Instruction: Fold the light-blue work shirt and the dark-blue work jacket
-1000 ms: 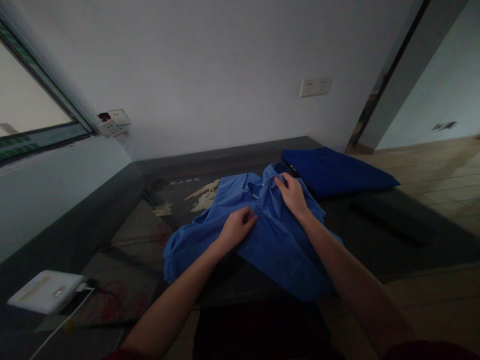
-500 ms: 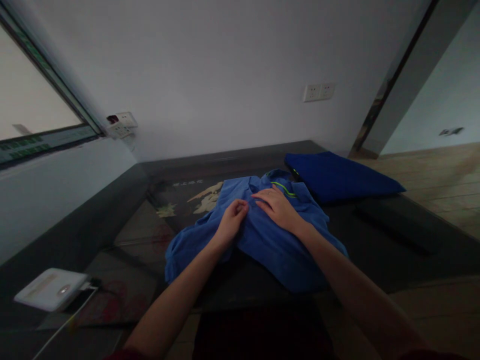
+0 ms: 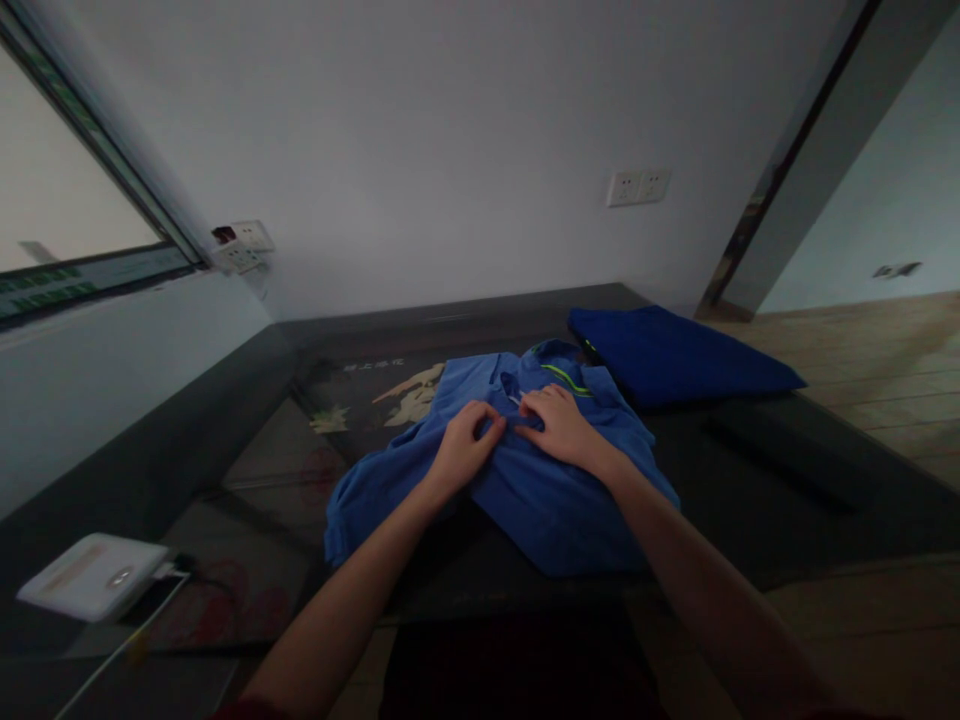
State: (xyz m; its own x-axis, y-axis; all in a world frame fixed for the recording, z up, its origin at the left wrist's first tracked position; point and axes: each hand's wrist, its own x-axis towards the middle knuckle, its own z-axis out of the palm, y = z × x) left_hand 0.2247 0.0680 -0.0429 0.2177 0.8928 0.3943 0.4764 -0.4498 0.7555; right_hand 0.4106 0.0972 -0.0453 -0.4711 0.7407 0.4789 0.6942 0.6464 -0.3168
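Note:
A blue shirt (image 3: pixel 577 520) with a yellow-green stripe near its collar lies spread and wrinkled on the dark table (image 3: pixel 465 580). My left hand (image 3: pixel 466 445) is at the middle of the shirt front, its thumb and index finger pinched together on the fabric. Close beside it, my right hand (image 3: pixel 559 425) bends its fingers onto the cloth below the collar, with thumb and fingertips pressing at the front opening. A small whitish bit shows at that opening between the hands. The fabric right under the fingertips is mostly hidden.
A folded dark-blue cloth (image 3: pixel 682 355) lies behind the shirt on the right, with a dark flat object (image 3: pixel 780 455) in front of it. A white box-shaped device (image 3: pixel 97 575) with a cable sits at the left. Wall sockets (image 3: pixel 637 187) are above the table's back edge.
Both hands have drawn slightly nearer to each other. My right hand's fingers have bent from lying flatter to gripping the cloth, and the shirt's lower right part has shifted a little inward.

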